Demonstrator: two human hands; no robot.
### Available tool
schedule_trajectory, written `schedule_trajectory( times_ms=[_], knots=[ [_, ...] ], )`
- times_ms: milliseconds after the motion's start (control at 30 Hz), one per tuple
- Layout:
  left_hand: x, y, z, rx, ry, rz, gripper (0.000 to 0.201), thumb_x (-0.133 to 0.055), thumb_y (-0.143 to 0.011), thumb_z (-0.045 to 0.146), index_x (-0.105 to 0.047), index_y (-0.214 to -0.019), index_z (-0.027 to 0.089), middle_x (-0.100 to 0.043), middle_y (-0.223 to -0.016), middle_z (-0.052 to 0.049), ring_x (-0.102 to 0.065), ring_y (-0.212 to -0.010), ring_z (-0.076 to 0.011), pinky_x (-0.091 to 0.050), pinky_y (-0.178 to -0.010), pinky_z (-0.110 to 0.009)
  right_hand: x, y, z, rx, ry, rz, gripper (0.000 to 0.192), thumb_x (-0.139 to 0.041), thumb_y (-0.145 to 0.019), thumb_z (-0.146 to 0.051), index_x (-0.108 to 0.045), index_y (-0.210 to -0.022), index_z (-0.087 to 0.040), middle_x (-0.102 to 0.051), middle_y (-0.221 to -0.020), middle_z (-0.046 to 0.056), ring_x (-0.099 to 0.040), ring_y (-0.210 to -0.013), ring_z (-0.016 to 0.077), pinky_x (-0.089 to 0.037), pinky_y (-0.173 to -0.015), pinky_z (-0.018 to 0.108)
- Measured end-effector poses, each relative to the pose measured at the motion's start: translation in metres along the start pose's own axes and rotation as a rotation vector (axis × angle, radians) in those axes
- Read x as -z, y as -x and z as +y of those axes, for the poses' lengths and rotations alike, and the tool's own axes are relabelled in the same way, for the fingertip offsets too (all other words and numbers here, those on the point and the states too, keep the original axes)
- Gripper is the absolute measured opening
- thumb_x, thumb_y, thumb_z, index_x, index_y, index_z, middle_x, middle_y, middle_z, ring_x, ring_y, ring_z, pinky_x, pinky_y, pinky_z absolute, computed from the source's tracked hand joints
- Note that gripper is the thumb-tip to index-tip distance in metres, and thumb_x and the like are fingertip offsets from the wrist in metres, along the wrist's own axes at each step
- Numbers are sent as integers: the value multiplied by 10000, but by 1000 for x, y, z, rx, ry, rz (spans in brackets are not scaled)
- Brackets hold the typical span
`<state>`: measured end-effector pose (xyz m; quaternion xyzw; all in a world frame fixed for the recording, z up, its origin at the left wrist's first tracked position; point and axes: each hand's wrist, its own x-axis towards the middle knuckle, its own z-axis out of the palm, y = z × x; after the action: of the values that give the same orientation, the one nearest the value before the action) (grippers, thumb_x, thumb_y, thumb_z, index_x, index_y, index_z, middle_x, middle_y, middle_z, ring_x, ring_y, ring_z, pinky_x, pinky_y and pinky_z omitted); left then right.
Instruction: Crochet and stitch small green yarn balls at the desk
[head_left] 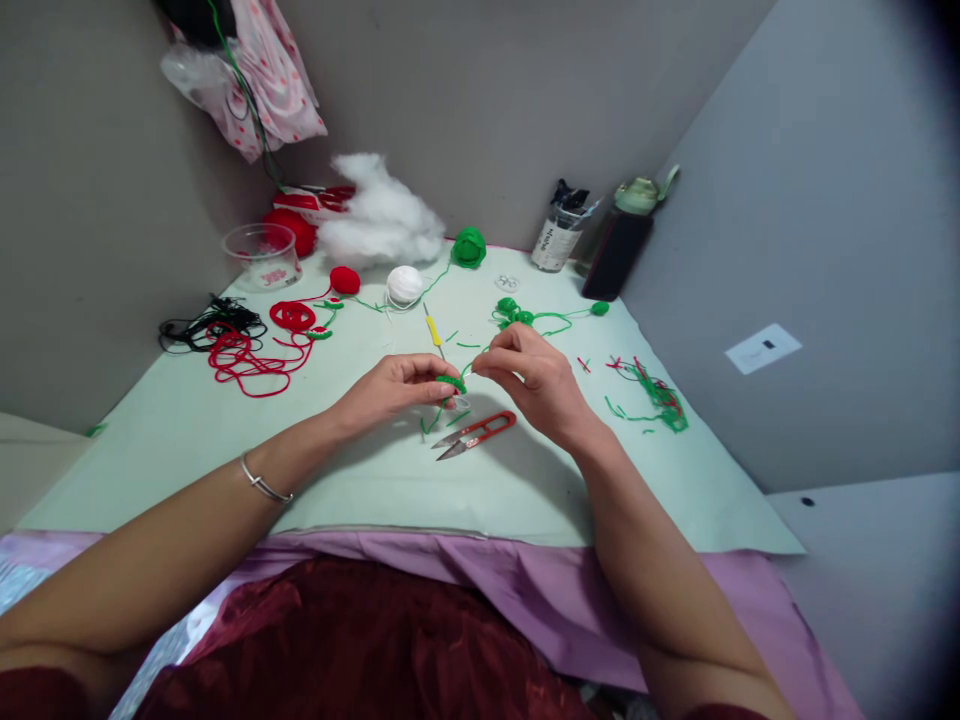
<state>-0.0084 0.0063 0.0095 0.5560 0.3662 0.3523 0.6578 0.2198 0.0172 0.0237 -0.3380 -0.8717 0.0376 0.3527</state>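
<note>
My left hand (394, 388) pinches a small green crocheted piece (451, 382) just above the pale green table (225, 430). Close on its right, my right hand (534, 380) has its fingertips closed on the green yarn strand (474, 361) that runs from that piece back toward a cluster of small green crocheted bits (514, 313). Red-handled thread snips (477, 434) lie on the table right under both hands. A yellow-handled crochet hook (433, 330) lies just beyond them.
At the back stand a green yarn ball (469, 247), white ball (405, 284), red ball (345, 280), white stuffing (381, 220), a clear tub (262, 255), a jar (556, 238) and a dark bottle (619, 248). Loose red yarn (251, 355) lies left, yarn scraps (656, 398) right.
</note>
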Motion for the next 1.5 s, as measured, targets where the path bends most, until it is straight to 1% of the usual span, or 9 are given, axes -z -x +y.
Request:
schedule_trajectory(
  times_ms=[267, 433, 567, 733, 900, 1033, 1300, 1500],
  knots=[
    [1, -1, -3, 8, -19, -30, 276, -804, -784, 366, -732, -955, 162, -749, -859, -42, -708, -827, -171, -533, -851, -328, 1, 1, 3, 78, 66, -23, 202, -550, -959, -101, -704, -911, -223, -562, -867, 38, -528, -805, 154, -405, -659, 283],
    [3, -1, -4, 14, -44, -66, 292, -801, -783, 380, -734, -961, 158, -750, -883, -53, -706, -843, -185, -530, -842, -341, 4, 1, 2, 123, 3, -49, 177, -571, -959, -111, -702, -907, -217, -572, -871, 34, -533, -796, 144, -416, -667, 271],
    [5, 0, -5, 18, -67, -100, 280, -786, -806, 384, -736, -976, 167, -746, -895, -46, -694, -837, -169, -514, -810, -310, 7, 0, 3, 116, -58, -88, 167, -574, -972, -138, -709, -913, -217, -573, -873, 32, -547, -792, 137, -431, -675, 267],
    [5, 0, -4, -1, -66, -153, 217, -772, -829, 348, -743, -964, 181, -747, -909, -24, -678, -852, -139, -495, -819, -269, 8, 2, 5, 81, -189, -135, 136, -596, -978, -187, -728, -964, -216, -583, -893, 34, -573, -790, 130, -453, -686, 272],
    [3, 0, -2, -4, -48, -160, 208, -768, -824, 336, -745, -947, 170, -745, -886, -27, -674, -833, -145, -504, -824, -284, 4, 1, 7, 16, -375, -154, 117, -626, -968, -212, -742, -977, -224, -600, -898, 33, -593, -807, 131, -483, -712, 279],
    [5, 1, 1, -8, -50, -169, 210, -779, -808, 313, -744, -955, 167, -749, -884, -31, -679, -834, -152, -508, -831, -290, 3, 0, 6, -32, -475, -159, 114, -639, -962, -228, -751, -983, -231, -610, -891, 30, -602, -829, 133, -498, -738, 280],
    [5, 2, 0, -20, -54, -171, 204, -763, -839, 333, -736, -968, 178, -752, -894, -26, -687, -840, -140, -512, -835, -273, 4, -1, 4, -105, -523, -196, 120, -656, -955, -269, -766, -969, -222, -621, -870, 33, -591, -833, 141, -485, -763, 286],
    [8, 2, -2, -20, -54, -166, 217, -760, -845, 348, -732, -985, 185, -750, -906, -27, -698, -868, -149, -517, -843, -281, 5, -1, 4, -161, -543, -220, 150, -645, -963, -287, -781, -993, -230, -594, -844, 24, -577, -791, 133, -460, -733, 277]
  ],
)
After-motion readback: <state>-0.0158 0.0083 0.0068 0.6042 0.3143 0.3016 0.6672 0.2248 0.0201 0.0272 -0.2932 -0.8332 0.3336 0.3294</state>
